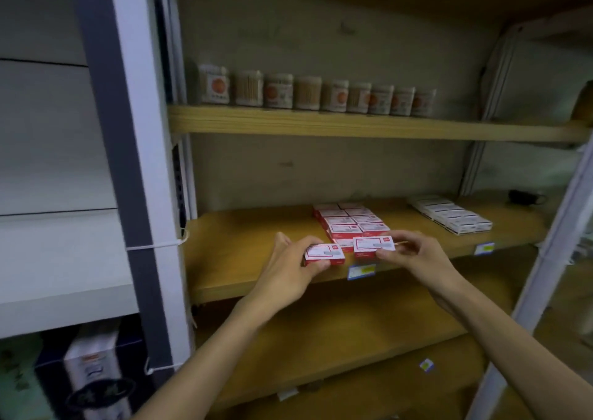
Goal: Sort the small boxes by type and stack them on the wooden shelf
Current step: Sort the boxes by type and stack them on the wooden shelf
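On the middle wooden shelf (244,259) lies a block of red-and-white small boxes (351,222), several in two rows. My left hand (288,268) grips one red-and-white box (324,254) at the shelf's front, left of the block. Just right of it, a second red-and-white box (373,244) is pinched between the thumb and fingers of my right hand (407,252), at the block's near end. A separate row of white boxes (451,215) lies further right on the same shelf.
A row of small jars (308,93) stands on the upper wooden shelf (321,124). Price tags (361,272) hang on the shelf's front edge. A dark object (524,196) sits at the far right back. A grey-white post (128,162) bounds the left; lower shelves lie beneath.
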Tool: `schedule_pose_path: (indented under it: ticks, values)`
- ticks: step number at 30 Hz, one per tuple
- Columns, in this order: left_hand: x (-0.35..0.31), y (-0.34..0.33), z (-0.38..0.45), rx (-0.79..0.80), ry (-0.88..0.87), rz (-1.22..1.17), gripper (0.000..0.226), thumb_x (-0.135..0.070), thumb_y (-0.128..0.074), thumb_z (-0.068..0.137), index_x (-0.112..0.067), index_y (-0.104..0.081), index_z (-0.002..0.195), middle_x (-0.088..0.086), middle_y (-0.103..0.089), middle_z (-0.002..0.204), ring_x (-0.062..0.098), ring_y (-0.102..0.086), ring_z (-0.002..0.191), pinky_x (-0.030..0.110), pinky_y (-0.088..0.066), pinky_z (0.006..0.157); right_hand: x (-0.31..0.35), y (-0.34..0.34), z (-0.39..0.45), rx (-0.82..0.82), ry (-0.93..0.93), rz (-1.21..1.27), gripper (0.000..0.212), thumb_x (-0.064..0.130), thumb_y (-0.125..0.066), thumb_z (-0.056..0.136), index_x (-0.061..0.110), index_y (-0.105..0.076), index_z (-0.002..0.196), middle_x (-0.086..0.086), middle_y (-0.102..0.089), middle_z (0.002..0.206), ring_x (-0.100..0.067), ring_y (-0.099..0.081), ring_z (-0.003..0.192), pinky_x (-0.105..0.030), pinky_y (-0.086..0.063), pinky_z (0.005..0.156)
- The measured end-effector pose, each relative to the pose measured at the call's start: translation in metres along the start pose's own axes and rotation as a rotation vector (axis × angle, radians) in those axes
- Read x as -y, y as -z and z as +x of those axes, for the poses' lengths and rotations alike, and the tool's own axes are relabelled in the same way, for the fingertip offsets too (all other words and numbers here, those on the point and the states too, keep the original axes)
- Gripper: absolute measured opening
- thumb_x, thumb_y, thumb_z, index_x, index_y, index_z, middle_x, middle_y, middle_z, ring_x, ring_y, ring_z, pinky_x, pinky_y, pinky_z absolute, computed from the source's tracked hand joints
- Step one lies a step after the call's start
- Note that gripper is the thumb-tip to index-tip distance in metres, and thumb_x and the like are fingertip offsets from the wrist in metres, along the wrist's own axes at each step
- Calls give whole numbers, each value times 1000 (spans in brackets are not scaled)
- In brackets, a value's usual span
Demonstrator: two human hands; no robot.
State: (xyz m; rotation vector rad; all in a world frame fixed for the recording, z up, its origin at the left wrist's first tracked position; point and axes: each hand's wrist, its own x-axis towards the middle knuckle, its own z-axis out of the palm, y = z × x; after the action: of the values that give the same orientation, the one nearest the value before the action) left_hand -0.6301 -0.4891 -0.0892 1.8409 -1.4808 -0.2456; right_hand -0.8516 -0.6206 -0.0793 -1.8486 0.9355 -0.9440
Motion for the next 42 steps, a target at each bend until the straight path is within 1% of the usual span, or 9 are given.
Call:
schedule_pose_path:
  ticks: [5,11,15,18,21,26,36,40,42]
  values:
    - [-17,-32,34,-25,48,22,46,-48,-60,94,-39,-49,137,-3,-37,118,15,-45,115,32,-45,100,-28,22,45,-64,62,-196,51,28,-82,80,20,-65,128,2,-55,119,-12,-58,101,-21,-49,76]
    - [-28,-64,60,-79,162,70,51,-48,-60,94,-37,-46,142,-4,-37,123,18,-43,122,42,-45,107,-58,37,86,50,77,-290,52,38,-79,82,24,-63,129,2,-59,118,-9,-57,99,-20,-50,75]
    - [-34,-80,71,-162,221,88,53,-51,-65,89,-40,-45,137,-3,-48,135,21,-48,128,50,-47,105,-67,37,100,56,146,-324,53,39,-79,81,26,-59,128,5,-59,114,-5,-56,95,-14,-44,69]
    - [-36,-87,73,-284,244,84,58,-51,-73,83,-33,-45,131,-6,-61,130,16,-58,119,46,-52,99,-69,41,105,71,157,-321,60,41,-83,77,25,-55,128,5,-60,111,-6,-59,94,-15,-47,70]
    - [-37,-90,72,-324,307,171,71,-57,-73,80,-26,-47,139,-6,-65,127,17,-57,121,44,-50,101,-74,45,110,144,153,-329,61,40,-83,76,21,-57,127,8,-64,108,-5,-62,95,-21,-55,79]
    - [-39,-92,74,-345,287,236,61,-56,-72,80,-27,-61,133,-9,-69,120,12,-60,113,35,-54,93,-78,44,123,172,137,-314,58,39,-85,71,19,-63,120,8,-69,103,-4,-67,90,-19,-58,74]
    - [-49,-91,89,-321,371,223,62,-57,-73,80,-21,-63,128,-6,-70,118,12,-64,102,27,-54,85,-72,40,144,188,103,-303,54,32,-84,77,15,-62,124,0,-72,112,-7,-70,87,-22,-58,78]
    - [-47,-88,87,-343,421,196,66,-64,-61,87,-17,-61,133,-3,-67,126,18,-62,116,40,-49,102,-70,41,135,133,65,-285,47,42,-83,77,17,-68,114,4,-72,102,-7,-68,89,-30,-59,85]
    - [-47,-86,88,-359,441,182,60,-65,-54,91,-20,-64,130,-3,-69,124,18,-63,114,44,-48,103,-66,41,130,100,57,-280,40,48,-79,79,20,-71,107,8,-72,96,-5,-66,87,-35,-58,89]
